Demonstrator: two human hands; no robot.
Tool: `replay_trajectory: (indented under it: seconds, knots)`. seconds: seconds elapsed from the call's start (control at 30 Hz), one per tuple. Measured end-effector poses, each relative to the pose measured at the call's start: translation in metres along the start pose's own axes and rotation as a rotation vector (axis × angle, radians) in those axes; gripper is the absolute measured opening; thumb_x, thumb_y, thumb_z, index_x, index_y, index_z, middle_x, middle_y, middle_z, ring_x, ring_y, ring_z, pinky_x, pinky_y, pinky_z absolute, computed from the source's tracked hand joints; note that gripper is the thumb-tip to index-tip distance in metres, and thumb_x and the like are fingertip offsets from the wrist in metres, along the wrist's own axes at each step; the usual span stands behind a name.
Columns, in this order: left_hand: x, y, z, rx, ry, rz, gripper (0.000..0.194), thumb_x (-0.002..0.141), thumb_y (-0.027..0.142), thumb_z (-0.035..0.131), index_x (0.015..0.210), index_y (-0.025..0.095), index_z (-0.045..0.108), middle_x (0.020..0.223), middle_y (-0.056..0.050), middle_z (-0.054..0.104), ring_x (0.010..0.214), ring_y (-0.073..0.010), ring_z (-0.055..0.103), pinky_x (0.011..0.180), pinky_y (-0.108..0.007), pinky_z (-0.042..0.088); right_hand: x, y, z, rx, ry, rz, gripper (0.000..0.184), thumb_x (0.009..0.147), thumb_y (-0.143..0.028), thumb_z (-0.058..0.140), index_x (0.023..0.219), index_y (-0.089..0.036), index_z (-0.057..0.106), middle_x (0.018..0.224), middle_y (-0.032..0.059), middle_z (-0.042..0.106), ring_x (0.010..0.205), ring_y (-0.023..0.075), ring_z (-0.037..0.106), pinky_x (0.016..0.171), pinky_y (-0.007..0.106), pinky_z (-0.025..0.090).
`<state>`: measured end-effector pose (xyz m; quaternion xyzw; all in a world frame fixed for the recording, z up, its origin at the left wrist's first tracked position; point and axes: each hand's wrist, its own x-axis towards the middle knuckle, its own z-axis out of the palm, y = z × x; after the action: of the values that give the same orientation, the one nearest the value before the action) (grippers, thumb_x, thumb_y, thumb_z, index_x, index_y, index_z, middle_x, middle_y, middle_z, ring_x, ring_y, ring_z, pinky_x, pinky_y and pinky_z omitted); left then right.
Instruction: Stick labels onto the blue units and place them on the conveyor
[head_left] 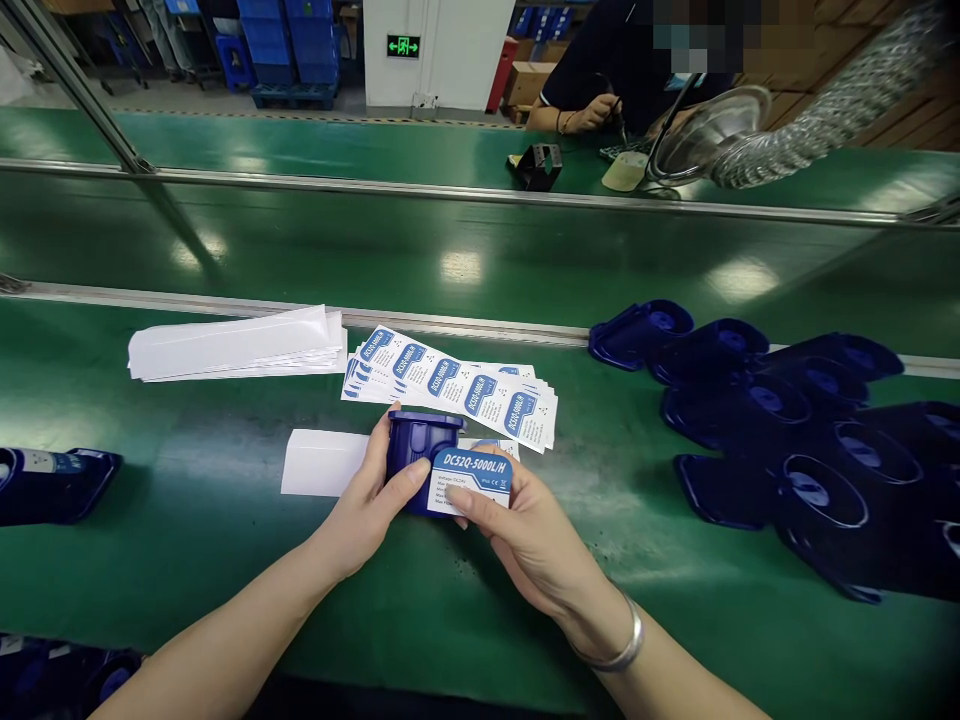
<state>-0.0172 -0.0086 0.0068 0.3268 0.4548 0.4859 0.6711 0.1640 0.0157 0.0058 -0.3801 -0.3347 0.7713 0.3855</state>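
My left hand (367, 505) is wrapped round a dark blue plastic housing (421, 440) held just above the green bench. My right hand (525, 530) pinches a blue and white label (471, 482) reading DC52Q-5000L/H and presses it against the housing's side. Right behind the housing lies a fanned strip of the same labels (457, 390) on backing paper. A bare white backing strip (322, 462) lies under my left hand.
A stack of white backing strips (236, 345) lies at the left. Several blue housings (787, 430) are piled at the right, another (52, 485) at the left edge. Across the conveyor belt (450, 250) a person's hand (596, 112) works beside a metal duct (825, 100).
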Motion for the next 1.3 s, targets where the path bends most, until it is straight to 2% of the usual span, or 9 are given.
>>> replay_trajectory:
  seconds: [0.47, 0.7, 1.07, 1.3]
  knots:
    - [-0.0013, 0.0029, -0.0010, 0.027, -0.028, -0.029, 0.077, 0.098, 0.041, 0.059, 0.160, 0.041, 0.014, 0.165, 0.000, 0.034, 0.149, -0.0305, 0.034, 0.119, -0.041, 0.036, 0.0006, 0.0004, -0.0005, -0.010, 0.008, 0.001, 0.031, 0.078, -0.033, 0.092, 0.093, -0.022, 0.068, 0.087, 0.0002, 0.065, 0.076, 0.0155, 0.055, 0.068, 0.026, 0.047]
    - [-0.0013, 0.0087, -0.0003, 0.071, -0.100, -0.025, 0.095, 0.089, 0.030, 0.073, 0.161, 0.037, 0.011, 0.164, -0.004, 0.035, 0.147, -0.0315, 0.038, 0.116, -0.040, 0.041, 0.0015, 0.0007, 0.0002, 0.041, -0.028, -0.012, 0.027, 0.081, -0.031, 0.090, 0.096, -0.023, 0.070, 0.090, -0.0006, 0.066, 0.080, 0.0143, 0.057, 0.071, 0.024, 0.046]
    - [-0.0016, 0.0064, -0.0015, 0.122, -0.073, -0.016, 0.092, 0.089, 0.033, 0.073, 0.159, 0.034, 0.014, 0.162, -0.006, 0.036, 0.143, -0.0307, 0.042, 0.115, -0.039, 0.041, 0.0018, 0.0015, -0.0012, 0.026, -0.024, 0.009, 0.035, 0.079, -0.036, 0.092, 0.099, -0.021, 0.066, 0.085, -0.0018, 0.063, 0.076, 0.0125, 0.052, 0.070, 0.023, 0.046]
    - [-0.0011, 0.0064, 0.0013, 0.121, -0.021, -0.016, 0.097, 0.085, 0.036, 0.077, 0.160, 0.034, 0.015, 0.158, -0.008, 0.041, 0.139, -0.0347, 0.046, 0.113, -0.046, 0.044, 0.0022, 0.0011, -0.0018, 0.033, -0.015, 0.018, 0.040, 0.077, -0.036, 0.093, 0.101, -0.021, 0.064, 0.085, -0.0020, 0.063, 0.076, 0.0121, 0.054, 0.069, 0.022, 0.046]
